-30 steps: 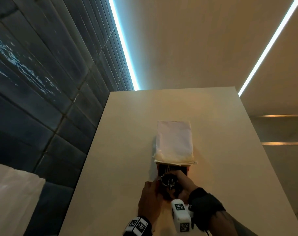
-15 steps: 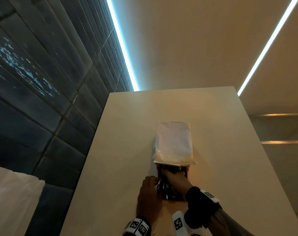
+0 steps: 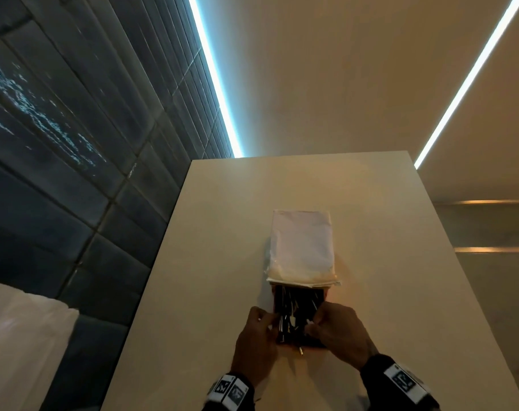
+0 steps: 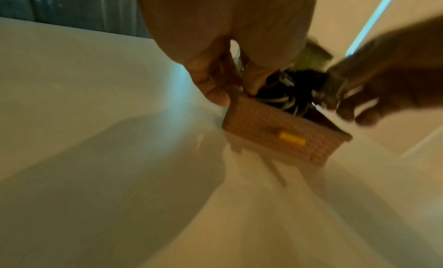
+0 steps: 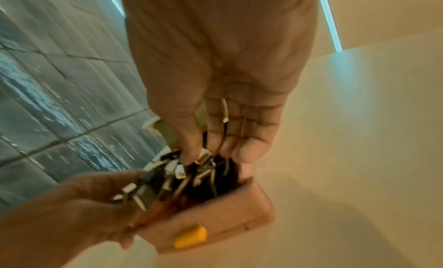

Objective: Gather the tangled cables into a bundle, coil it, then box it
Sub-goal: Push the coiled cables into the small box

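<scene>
Cables (image 3: 293, 312) fill the box (image 4: 263, 124), left fingers (image 4: 210, 86) pinching its wall, right fingers (image 5: 246, 145) pressing them down, white lid (image 3: 301, 244) behind.

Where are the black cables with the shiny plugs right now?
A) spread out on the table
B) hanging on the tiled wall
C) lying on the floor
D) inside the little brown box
D: the right wrist view shows the cables bunched inside the brown box, plugs poking above its rim.
</scene>
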A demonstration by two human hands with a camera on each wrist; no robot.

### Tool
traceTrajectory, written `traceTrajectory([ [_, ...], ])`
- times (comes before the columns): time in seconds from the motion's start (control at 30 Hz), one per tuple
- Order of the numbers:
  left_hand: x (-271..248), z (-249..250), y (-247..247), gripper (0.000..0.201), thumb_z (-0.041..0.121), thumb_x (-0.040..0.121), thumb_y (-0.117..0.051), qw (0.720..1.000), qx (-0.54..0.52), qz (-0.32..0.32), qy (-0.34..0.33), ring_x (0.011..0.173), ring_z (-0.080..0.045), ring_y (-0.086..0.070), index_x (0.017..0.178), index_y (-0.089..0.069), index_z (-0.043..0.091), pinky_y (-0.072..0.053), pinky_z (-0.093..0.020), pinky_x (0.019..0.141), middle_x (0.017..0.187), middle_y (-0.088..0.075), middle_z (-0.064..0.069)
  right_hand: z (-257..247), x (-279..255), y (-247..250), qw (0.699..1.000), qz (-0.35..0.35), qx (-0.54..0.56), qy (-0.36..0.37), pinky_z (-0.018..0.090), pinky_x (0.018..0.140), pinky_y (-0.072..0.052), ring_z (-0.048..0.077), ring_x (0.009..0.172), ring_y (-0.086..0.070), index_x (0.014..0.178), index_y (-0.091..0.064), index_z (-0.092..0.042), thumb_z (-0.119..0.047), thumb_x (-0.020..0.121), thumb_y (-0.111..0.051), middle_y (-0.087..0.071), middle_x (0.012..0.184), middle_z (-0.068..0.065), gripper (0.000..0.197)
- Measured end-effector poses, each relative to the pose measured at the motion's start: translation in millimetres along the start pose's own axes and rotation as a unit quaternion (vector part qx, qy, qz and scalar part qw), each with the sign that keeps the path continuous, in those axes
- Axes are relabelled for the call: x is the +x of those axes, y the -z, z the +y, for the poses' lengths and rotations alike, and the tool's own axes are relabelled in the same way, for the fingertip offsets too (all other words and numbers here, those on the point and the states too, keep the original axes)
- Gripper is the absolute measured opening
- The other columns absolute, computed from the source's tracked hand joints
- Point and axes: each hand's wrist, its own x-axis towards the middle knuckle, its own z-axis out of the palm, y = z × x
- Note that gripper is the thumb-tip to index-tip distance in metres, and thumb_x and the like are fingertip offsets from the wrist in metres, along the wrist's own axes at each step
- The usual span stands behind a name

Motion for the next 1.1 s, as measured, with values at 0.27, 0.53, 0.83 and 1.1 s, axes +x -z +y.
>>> traceTrajectory([
  [0.27,-2,16,10,0.031,0.043,0.08,-0.062,0.996,-0.07,0.04,-0.021,0.096,0.003,-0.057,0.109,-0.062,0.033,-0.048,-0.014,0.073,0.103,-0.055,0.021,25,7,-21,1.0,-0.026,-0.01,-0.006,0.029,0.057,-0.041,0.018,0.07,-0.057,0.064,-0.049,-0.026,-0.04,0.077,-0.067,-0.059,0.075,-0.006,0.027],
  [0.53,12,20,-4,0.02,0.025,0.075,-0.06,0.999,0.012,-0.007,0.049,0.07,-0.015,-0.051,0.085,-0.044,0.032,-0.035,-0.024,0.058,0.08,-0.054,0.008,41,4,-3,0.989,-0.118,-0.052,0.077,0.013,0.073,-0.041,0.008,0.084,-0.06,0.086,-0.073,-0.021,-0.015,0.085,-0.058,-0.059,0.082,-0.011,0.017],
  [0.83,19,11,3,0.023,0.027,0.078,-0.046,0.995,0.044,-0.089,0.016,0.088,-0.018,-0.057,0.1,-0.052,0.024,-0.048,-0.034,0.075,0.097,-0.06,0.004,0,13,-2,0.996,0.024,0.03,0.077,0.023,0.056,-0.043,0.008,0.063,-0.055,0.072,-0.056,-0.026,-0.041,0.08,-0.07,-0.06,0.071,-0.009,0.022],
  [1.1,16,25,14,0.036,0.05,0.073,-0.064,0.997,-0.031,-0.049,0.054,0.076,-0.013,-0.057,0.095,-0.047,0.027,-0.044,-0.023,0.063,0.088,-0.057,0.007,-1,12,-30,0.991,-0.013,-0.107,0.075,0.03,0.061,-0.04,0.019,0.075,-0.055,0.087,-0.048,-0.026,-0.044,0.081,-0.059,-0.057,0.084,-0.007,0.022],
])
